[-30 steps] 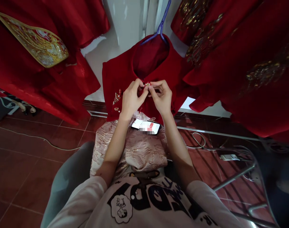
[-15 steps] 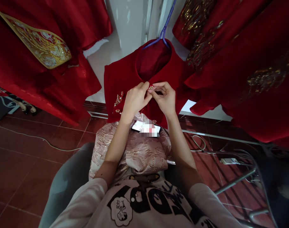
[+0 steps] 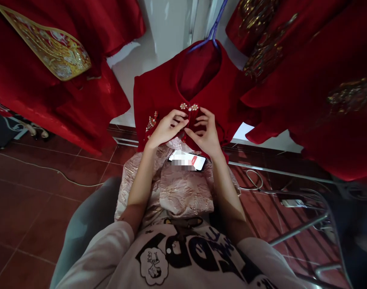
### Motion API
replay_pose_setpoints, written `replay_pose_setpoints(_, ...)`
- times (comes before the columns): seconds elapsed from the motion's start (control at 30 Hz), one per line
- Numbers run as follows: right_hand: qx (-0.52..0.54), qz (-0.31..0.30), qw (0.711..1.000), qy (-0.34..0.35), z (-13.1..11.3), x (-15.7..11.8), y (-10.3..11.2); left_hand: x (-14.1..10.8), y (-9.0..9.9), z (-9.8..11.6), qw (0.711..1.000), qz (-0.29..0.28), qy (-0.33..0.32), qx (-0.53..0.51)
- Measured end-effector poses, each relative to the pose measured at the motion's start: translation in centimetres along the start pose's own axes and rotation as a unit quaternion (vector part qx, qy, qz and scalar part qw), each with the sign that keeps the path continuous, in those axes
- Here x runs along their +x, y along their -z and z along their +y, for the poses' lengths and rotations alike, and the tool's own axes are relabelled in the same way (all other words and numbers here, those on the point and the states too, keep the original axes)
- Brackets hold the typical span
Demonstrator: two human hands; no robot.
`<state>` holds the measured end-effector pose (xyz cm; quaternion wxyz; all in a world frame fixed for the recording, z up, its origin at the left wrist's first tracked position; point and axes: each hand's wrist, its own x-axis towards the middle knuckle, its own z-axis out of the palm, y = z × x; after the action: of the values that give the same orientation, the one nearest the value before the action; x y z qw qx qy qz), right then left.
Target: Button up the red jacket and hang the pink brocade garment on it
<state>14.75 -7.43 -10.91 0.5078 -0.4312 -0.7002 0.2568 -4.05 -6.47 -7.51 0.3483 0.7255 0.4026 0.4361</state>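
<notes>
A red jacket point(image 3: 159, 88) hangs in front of me on a blue hanger point(image 3: 214, 32). At its neckline a beaded flower clasp point(image 3: 190, 108) joins the two front edges. Just below the clasp, my left hand point(image 3: 170, 127) is open over the left front panel with its fingers spread. My right hand point(image 3: 205, 132) lies open on the other side, fingertips against the cloth beside the clasp. Neither hand grips anything. A beaded ornament point(image 3: 151, 121) decorates the panel left of my left hand. The lower part of the jacket front is partly hidden behind my hands.
A phone point(image 3: 187, 160) with a lit screen rests on pink brocade fabric point(image 3: 186, 192) in my lap. Red embroidered garments point(image 3: 111, 24) hang at both sides. A metal rack point(image 3: 298, 230) stands at the right, and a cable point(image 3: 60, 172) crosses the tiled floor.
Both hands have let go of the clasp at the neckline and moved slightly down and apart. The flower clasp now shows, fastened. The view has shifted a little.
</notes>
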Motion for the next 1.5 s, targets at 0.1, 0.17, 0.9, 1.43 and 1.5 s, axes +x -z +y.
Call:
replay_pose_setpoints(0.1, -0.08, 0.056, 0.995, 0.032, -0.4, -0.8, -1.8, -0.7, 1.5, 0.5, 0.996, -0.082, 0.011, 0.009)
replay_pose_setpoints(0.17, -0.126, 0.109, 0.985, 0.039, -0.9, -1.4, -3.6, -1.1, 2.1, 0.8, 0.992, -0.126, 0.02, 0.017)
replay_pose_setpoints(0.9, 0.231, -0.184, 0.95, -0.098, -5.8, -0.6, 6.7, -1.5, 2.2, 2.0, 0.98, -0.193, 0.054, 0.011)
replay_pose_setpoints(1.43, 0.093, -0.184, 0.974, -0.09, -4.4, -0.7, 3.5, -2.0, 4.0, 0.8, 0.983, -0.178, 0.038, -0.002)
replay_pose_setpoints(1.5, 0.071, -0.159, 0.98, -0.097, -4.1, -0.8, 2.7, -2.1, 4.5, 1.0, 0.987, -0.157, 0.042, 0.011)
